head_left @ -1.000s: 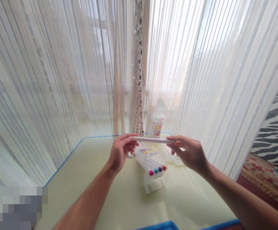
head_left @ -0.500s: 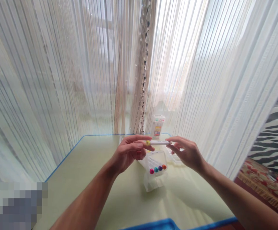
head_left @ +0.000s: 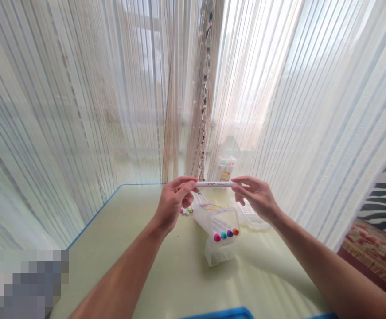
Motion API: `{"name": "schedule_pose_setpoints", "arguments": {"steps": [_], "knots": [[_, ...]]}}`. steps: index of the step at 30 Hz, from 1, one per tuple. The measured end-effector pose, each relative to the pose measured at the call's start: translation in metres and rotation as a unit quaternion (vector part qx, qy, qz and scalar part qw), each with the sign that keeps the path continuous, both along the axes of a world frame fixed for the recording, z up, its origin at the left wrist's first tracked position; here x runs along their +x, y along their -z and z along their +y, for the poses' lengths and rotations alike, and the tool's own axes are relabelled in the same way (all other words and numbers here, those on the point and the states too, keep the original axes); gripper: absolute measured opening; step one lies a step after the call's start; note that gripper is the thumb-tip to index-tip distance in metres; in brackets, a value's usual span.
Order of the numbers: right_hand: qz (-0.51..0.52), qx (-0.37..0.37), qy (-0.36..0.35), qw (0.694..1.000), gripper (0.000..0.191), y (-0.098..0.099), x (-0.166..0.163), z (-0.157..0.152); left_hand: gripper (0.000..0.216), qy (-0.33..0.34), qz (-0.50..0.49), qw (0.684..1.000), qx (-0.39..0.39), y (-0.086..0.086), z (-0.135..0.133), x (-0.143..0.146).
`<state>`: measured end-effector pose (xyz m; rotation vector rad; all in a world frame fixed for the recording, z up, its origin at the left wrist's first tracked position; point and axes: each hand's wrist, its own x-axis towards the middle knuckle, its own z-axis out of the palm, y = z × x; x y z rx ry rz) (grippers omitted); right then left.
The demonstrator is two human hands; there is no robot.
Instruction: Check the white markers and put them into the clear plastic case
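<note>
A white marker [head_left: 214, 184] is held level above the table between both hands. My left hand [head_left: 174, 201] pinches one end of it, covering that tip. At the opposite end, the fingertips of my right hand [head_left: 254, 195] are closed on the marker. Below lies a clear plastic marker case [head_left: 203, 217] on its side, its open end toward me. Inside it rest several markers with pink, teal, purple and orange caps [head_left: 230, 233]. Partly behind my left hand, a few more markers [head_left: 186, 210] lie on the table.
An upright clear case [head_left: 226, 168] with a yellow label stands at the table's back. A clear plastic lid [head_left: 254, 219] lies under my right hand. The pale green table [head_left: 113, 248] has a blue edge. String curtains [head_left: 79, 110] hang behind it, and a zebra-striped surface [head_left: 385, 190] is at right.
The marker's yellow end, visible before, is now covered by my left fingers. Both hands sit slightly higher in view. More of the case and the loose markers show.
</note>
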<state>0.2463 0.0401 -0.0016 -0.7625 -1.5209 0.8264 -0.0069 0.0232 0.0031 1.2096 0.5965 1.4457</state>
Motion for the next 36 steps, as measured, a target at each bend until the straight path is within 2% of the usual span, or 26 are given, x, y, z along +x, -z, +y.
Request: {"name": "schedule_pose_setpoints", "arguments": {"steps": [2,5,9,12,15,19,21,26,31,34,36], "knots": [[0.047,-0.048,-0.026,0.997,0.033,0.003,0.000,0.000,0.020,0.022,0.006,1.000,0.015,0.001,-0.002,0.001],[0.099,-0.108,-0.066,0.987,0.037,0.007,0.002,0.002,0.026,0.106,0.010,0.994,0.024,0.000,-0.007,0.003],[0.102,-0.143,-0.093,0.980,0.036,0.012,0.002,0.002,0.033,0.184,0.007,0.983,0.012,-0.003,-0.015,0.007],[0.102,-0.149,-0.104,0.978,0.034,0.013,0.002,0.000,0.035,0.187,0.005,0.982,0.021,-0.006,-0.018,0.008],[0.107,-0.142,-0.099,0.979,0.032,0.010,0.003,-0.003,0.026,0.144,0.024,0.989,0.023,-0.007,-0.016,0.008],[0.116,-0.100,-0.052,0.987,0.031,0.002,0.005,-0.008,0.020,0.049,0.071,0.996,0.020,0.000,-0.006,0.007],[0.115,-0.062,-0.028,0.991,0.029,-0.002,0.003,-0.013,0.023,0.025,0.091,0.995,0.011,0.007,0.001,0.005],[0.036,0.064,0.000,0.997,0.021,-0.010,-0.020,-0.036,0.029,0.018,0.103,0.993,-0.048,0.021,0.014,-0.002],[-0.079,0.211,0.031,0.974,0.013,-0.015,-0.038,-0.054,0.031,0.029,0.069,0.994,-0.079,0.022,0.015,-0.004],[-0.085,0.233,0.035,0.968,0.013,-0.015,-0.036,-0.056,0.031,0.032,0.054,0.995,-0.079,0.020,0.014,-0.004],[-0.071,0.214,0.043,0.973,0.014,-0.014,-0.032,-0.053,0.030,0.030,0.051,0.995,-0.077,0.019,0.014,-0.005]]}}
